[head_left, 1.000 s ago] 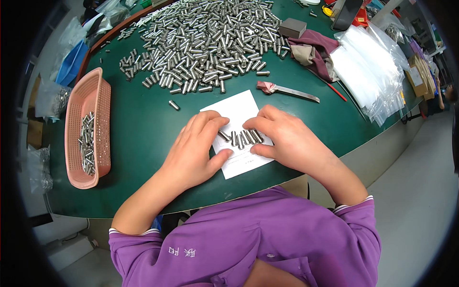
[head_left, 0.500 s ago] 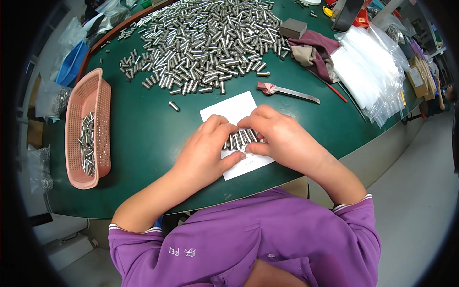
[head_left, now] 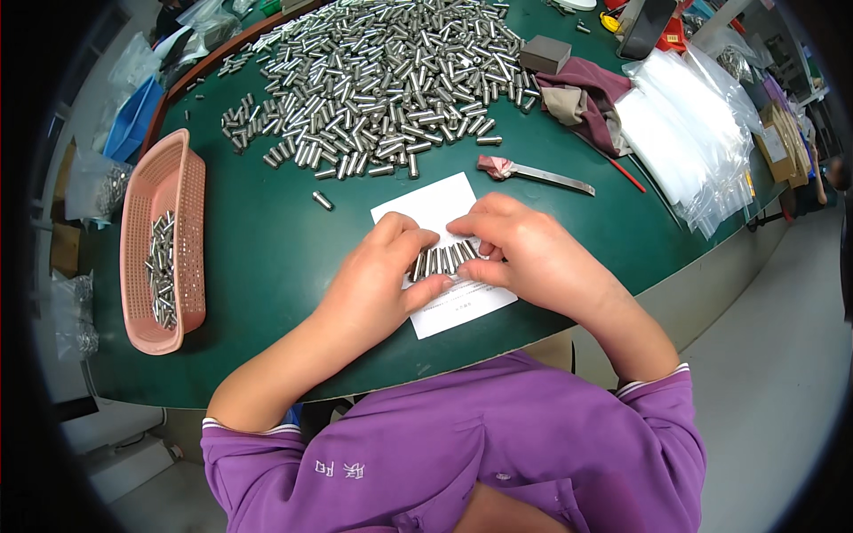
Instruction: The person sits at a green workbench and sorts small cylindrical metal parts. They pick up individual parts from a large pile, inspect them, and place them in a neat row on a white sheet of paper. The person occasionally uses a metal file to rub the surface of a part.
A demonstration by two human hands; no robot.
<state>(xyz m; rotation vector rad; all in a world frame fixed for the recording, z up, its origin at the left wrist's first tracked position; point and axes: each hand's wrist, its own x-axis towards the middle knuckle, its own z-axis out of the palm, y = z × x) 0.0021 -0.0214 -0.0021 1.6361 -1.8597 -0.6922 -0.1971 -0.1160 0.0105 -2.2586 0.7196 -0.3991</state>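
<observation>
A row of several short, shiny metal pins (head_left: 443, 259) lies side by side on a sheet of white paper (head_left: 430, 202) with print on it. My left hand (head_left: 387, 266) curves round the row's left end, fingers beyond it and thumb on the near side. At the right end, my right hand (head_left: 503, 242) closes in the same way, its thumb against the pins' near ends. Between them the two hands grip the row. Beyond the paper, one loose metal pin (head_left: 322, 201) lies on the green table (head_left: 267, 266).
A large heap of metal pins (head_left: 391, 80) covers the far table. At left stands a pink basket (head_left: 193, 266) with more pins. A metal strip with a wrapped handle (head_left: 551, 178), a maroon cloth (head_left: 595, 98), a grey block (head_left: 545, 53) and plastic bags (head_left: 684, 133) lie at right.
My fingers have shifted slightly round the row, and more of the pins shows between my hands. The right fingertips sit a little farther right. The paper has moved very slightly.
</observation>
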